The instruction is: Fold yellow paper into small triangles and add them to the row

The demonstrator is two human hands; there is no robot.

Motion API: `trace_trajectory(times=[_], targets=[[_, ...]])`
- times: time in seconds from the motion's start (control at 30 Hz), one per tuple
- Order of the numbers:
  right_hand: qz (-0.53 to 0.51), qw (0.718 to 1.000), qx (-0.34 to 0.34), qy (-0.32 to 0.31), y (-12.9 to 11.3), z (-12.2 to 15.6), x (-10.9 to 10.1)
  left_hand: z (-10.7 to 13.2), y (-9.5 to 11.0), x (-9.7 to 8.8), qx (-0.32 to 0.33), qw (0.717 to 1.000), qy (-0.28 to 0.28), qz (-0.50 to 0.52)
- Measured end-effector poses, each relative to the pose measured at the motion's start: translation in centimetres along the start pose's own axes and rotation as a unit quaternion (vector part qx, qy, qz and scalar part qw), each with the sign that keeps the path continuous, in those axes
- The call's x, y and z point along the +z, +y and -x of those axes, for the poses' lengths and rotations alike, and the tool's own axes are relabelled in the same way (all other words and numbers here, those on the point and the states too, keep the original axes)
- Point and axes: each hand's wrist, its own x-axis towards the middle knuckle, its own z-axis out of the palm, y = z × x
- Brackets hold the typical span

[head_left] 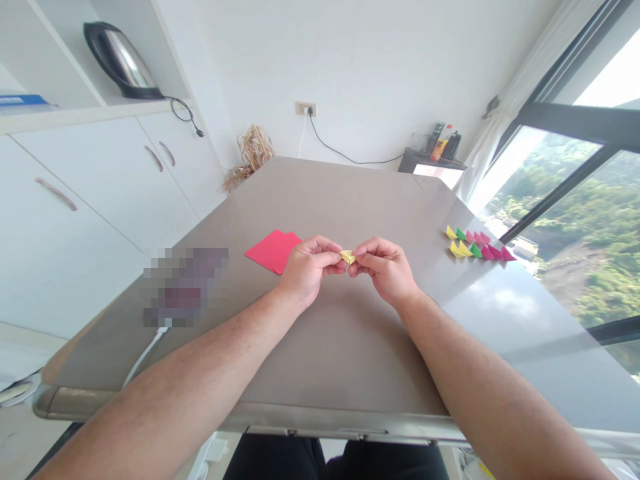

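A small folded yellow paper piece [347, 257] is held between both hands above the table. My left hand [311, 265] pinches its left end with thumb and fingers closed. On the other side, my right hand [383, 265] grips the right end the same way. The fingertips cover parts of the folds. Red paper sheets [271, 252] lie flat just beyond and left of my left hand, partly hidden by it. Over to the right stand two rows of small folded paper pieces [475, 251] in yellow, green and pink.
The grey-brown table [345, 360] spans the view. A blurred-out object [185, 287] with a white cable [145, 353] lies at the left. An electric kettle [123, 63] sits on the shelf, bottles [440, 143] stand on a far cabinet, and a window [590, 220] borders the right side.
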Motion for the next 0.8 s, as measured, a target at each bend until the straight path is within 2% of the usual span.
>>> trace_trajectory(times=[0.1,0.23,0.5,0.57,0.7,0.8], targets=[[0.004,1.0,0.008,0.001,0.01,0.03,-0.06,0.07,0.13,-0.03,0.009,1.0,-0.006,-0.027],[0.039,0.999,-0.013,-0.012,0.05,0.19,0.01,0.18,0.12,0.1,0.037,0.996,-0.004,-0.075],[0.113,0.993,-0.009,0.029,0.06,0.07,0.5,-0.05,-0.46,-0.34,0.179,0.963,0.034,-0.198],[0.117,0.992,-0.011,0.037,0.17,0.0,0.48,-0.07,-0.48,-0.42,0.177,0.962,0.03,-0.206],[0.101,0.994,-0.017,0.035,0.34,-0.07,0.44,-0.22,-0.45,-0.53,0.128,0.971,0.002,-0.201],[0.102,0.994,-0.019,0.031,0.32,-0.06,0.47,-0.4,-0.51,-0.69,0.128,0.97,-0.005,-0.204]])
